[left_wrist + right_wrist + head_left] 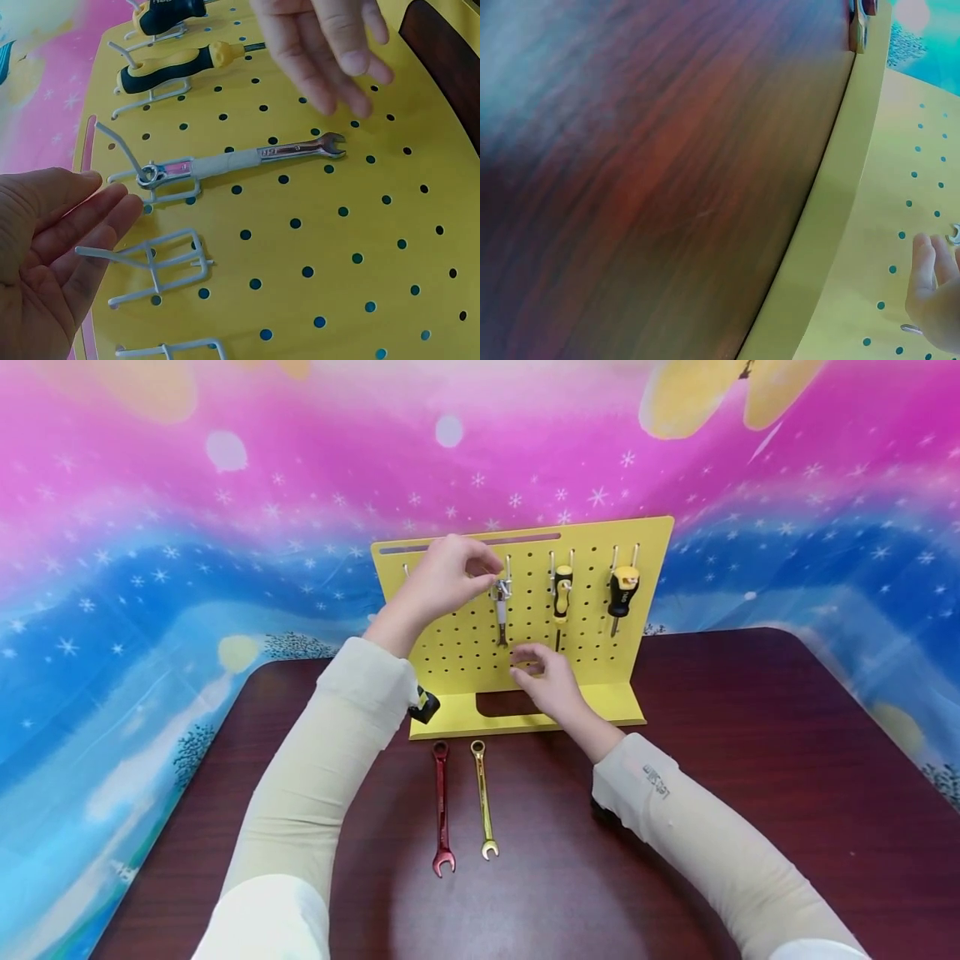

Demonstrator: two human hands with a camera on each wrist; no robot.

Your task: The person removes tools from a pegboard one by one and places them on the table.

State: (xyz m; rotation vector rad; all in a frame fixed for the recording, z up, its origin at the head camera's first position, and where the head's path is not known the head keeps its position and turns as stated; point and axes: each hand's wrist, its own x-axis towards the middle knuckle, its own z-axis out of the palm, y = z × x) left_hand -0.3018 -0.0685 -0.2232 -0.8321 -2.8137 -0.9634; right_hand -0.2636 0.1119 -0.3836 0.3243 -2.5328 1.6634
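Note:
A silver combination wrench [225, 163] with a pale wrap round its middle hangs by its ring end from a white hook on the yellow pegboard [540, 602]. Beside that ring end is my left hand [450, 577], its fingers loosely bent with nothing between them; the left wrist view shows a small gap to the wrench. Lower down, close to the wrench's open end, my right hand [551, 681] hovers in front of the board, fingers spread and holding nothing. On the table in front lie a red wrench [442, 810] and a gold wrench [483, 797], side by side.
Two yellow-and-black screwdrivers, a slim one [562, 593] and a stubby one [622, 589], hang to the right. A bare white hook [154, 262] sits beside the silver wrench. The board's base stands on the dark wooden table [712, 735], with a patterned cloth [300, 485] behind.

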